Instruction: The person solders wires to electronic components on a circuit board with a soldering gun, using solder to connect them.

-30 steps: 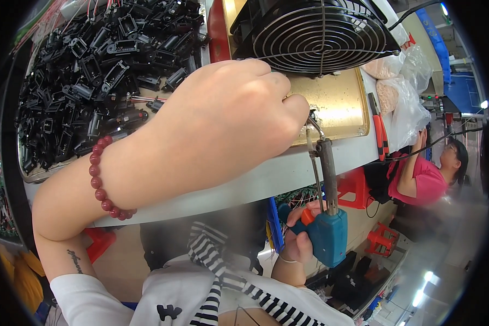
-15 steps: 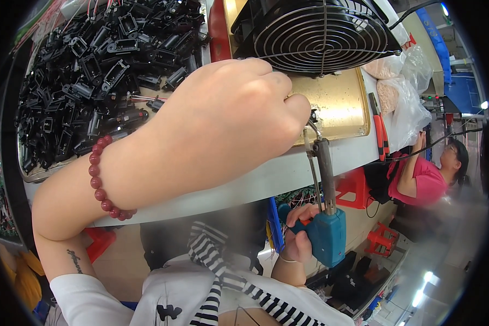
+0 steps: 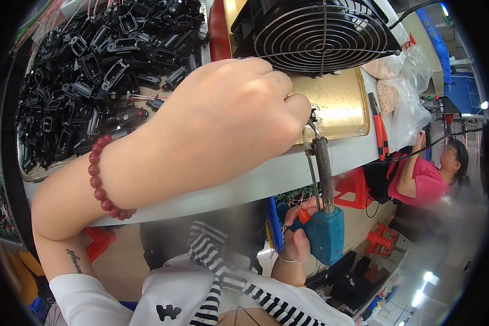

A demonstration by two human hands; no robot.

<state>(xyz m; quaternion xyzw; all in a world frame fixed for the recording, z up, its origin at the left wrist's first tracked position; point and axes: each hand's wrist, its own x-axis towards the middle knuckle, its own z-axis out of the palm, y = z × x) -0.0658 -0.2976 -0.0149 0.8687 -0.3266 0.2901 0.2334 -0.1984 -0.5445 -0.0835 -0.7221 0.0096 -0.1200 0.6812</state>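
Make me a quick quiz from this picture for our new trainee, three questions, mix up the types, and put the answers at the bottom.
1. Multiple choice: what does the right hand hold?
a) a clear plastic bag
b) a teal-bodied tool
c) a red stool
2. True or false: the red beaded bracelet is worn on the left arm.
3. Fill in the blank: from the wearer's viewpoint, the red-handled hand tool lies just to the ____ of the gold-coloured tray.

Key: 1. b; 2. true; 3. right.
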